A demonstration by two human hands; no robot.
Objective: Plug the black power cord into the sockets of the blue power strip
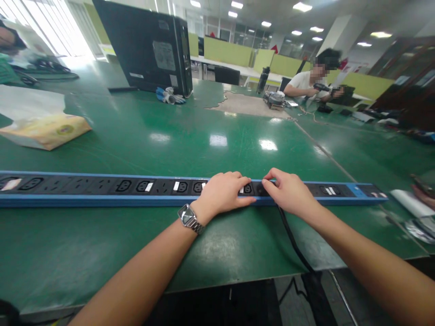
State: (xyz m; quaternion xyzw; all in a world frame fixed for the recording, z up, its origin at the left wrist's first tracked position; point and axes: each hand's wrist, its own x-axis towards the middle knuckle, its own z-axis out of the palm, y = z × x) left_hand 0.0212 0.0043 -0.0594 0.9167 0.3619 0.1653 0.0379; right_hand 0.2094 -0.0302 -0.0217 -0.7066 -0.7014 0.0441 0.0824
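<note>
A long blue-edged power strip with black sockets lies across the green table. My left hand grips the strip from above, its fingers over the far edge and its thumb along the near side. Just to the right, my right hand is closed in a pinch at the strip's sockets. From beneath it a black power cord runs down over the table's near edge. The plug end is mostly hidden by my right fingers, so how deep it sits in a socket cannot be seen.
A tissue box stands at left on the green table. Farther back are a black computer case, gloves and a bottle. A person handles a tool at the far right. Another hand shows at the right edge.
</note>
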